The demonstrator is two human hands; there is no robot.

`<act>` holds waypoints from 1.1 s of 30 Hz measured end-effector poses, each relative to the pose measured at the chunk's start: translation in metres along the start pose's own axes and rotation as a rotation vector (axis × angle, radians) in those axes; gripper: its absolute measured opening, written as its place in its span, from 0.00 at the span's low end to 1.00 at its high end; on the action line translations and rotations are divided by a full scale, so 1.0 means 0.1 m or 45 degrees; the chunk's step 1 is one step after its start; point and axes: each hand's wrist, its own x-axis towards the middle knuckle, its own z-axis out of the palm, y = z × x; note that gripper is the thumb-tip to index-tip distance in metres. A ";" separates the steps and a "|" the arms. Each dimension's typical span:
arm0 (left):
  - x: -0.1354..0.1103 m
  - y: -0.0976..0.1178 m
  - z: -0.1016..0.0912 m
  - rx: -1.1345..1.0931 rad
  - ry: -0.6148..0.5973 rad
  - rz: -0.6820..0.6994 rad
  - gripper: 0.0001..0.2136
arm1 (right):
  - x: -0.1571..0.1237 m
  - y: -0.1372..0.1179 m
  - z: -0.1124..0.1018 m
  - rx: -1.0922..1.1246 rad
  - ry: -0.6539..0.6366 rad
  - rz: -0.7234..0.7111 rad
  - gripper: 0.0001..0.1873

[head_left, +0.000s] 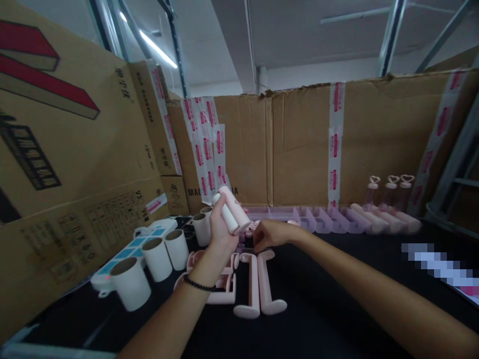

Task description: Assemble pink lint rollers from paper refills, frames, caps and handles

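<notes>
My left hand [220, 230] is raised above the black table [337, 299] and is closed around a lint roller [232, 210], a white paper roll with a pink cover, tilted up and to the left. My right hand [270, 233] reaches in just to the right of it, fingers curled at the roller's lower end; what they pinch is hidden. Below the hands lie several pink roller handles [258, 284] flat on the table.
White paper rolls [157, 257] stand upright at the left beside a white and blue tray [129, 249]. A row of finished pink and purple rollers [337, 219] lies along the back. Cardboard walls [299, 144] enclose the table on the left and back.
</notes>
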 end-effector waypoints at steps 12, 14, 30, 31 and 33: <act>-0.01 0.02 -0.02 -0.009 -0.048 0.049 0.16 | -0.36 0.02 -0.34 0.134 0.106 0.011 0.14; -0.02 0.01 -0.01 0.005 -0.067 0.022 0.16 | -0.51 0.05 -0.41 0.163 0.150 0.025 0.16; -0.08 -0.22 -0.04 0.601 -0.409 -0.069 0.21 | -1.19 -0.03 -0.24 0.471 0.877 -0.152 0.16; -0.09 -0.23 -0.03 0.615 -0.410 -0.066 0.21 | -1.19 -0.03 -0.23 0.468 0.871 -0.158 0.16; -0.11 -0.24 -0.03 0.641 -0.424 -0.068 0.20 | -1.17 -0.04 -0.22 0.470 0.862 -0.162 0.15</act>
